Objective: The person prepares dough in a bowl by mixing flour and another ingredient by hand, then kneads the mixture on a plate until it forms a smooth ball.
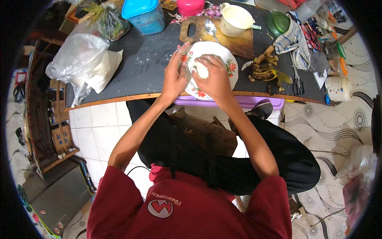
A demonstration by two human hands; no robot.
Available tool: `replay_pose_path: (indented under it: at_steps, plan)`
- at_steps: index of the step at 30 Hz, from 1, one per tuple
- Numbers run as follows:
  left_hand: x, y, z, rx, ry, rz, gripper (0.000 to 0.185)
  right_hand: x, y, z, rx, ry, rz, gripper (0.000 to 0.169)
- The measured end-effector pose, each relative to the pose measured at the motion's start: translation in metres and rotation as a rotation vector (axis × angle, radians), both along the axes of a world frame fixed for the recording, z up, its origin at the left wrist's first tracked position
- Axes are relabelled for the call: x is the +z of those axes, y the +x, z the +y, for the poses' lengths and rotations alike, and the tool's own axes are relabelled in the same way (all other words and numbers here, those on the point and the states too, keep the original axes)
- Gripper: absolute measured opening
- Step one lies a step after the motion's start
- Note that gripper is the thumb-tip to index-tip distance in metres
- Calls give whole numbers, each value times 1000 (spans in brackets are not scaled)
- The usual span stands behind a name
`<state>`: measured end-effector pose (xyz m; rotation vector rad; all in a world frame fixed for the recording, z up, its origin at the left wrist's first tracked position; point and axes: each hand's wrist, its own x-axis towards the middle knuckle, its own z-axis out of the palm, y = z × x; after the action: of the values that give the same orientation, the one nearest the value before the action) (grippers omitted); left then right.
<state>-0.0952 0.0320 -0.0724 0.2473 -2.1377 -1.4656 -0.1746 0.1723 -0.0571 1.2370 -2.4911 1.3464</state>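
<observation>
A white plate (205, 49) with red flowers lies near the front edge of the dark table, partly over a wooden cutting board (243, 44). My right hand (213, 76) is curled round a lump of pale dough (202, 70) above the plate. At the plate's left side, my left hand (176, 73) is raised with its fingers extended and white smears on the fingertips; its palm faces the plate. Behind the plate, a metal spoon (210, 27) with white residue rests on the board beside a cream plastic cup (235, 19).
At the left stand a bag of white powder (104, 70) and a blue lidded container (146, 18). Shallots (211, 12) lie at the back near a pink container (190, 6). Banana peels (265, 73), scissors (297, 77) and a checked cloth (294, 44) lie at the right.
</observation>
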Motion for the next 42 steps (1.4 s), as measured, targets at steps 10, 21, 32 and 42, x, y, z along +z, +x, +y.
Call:
replay_pose_path:
  at_steps: [10, 21, 32, 42]
  plan:
    - [8, 1, 1, 16, -19, 19, 69, 11, -1, 25, 104, 122, -21, 47]
    - [5, 2, -2, 11, 12, 37, 71, 17, -18, 18, 457, 138, -186, 37]
    - [4, 4, -2, -17, 59, 22, 61, 17, -11, 10, 391, 131, -147, 25]
    - [3, 1, -2, -33, 21, 43, 59, 46, -25, 27, 89, 97, -253, 32]
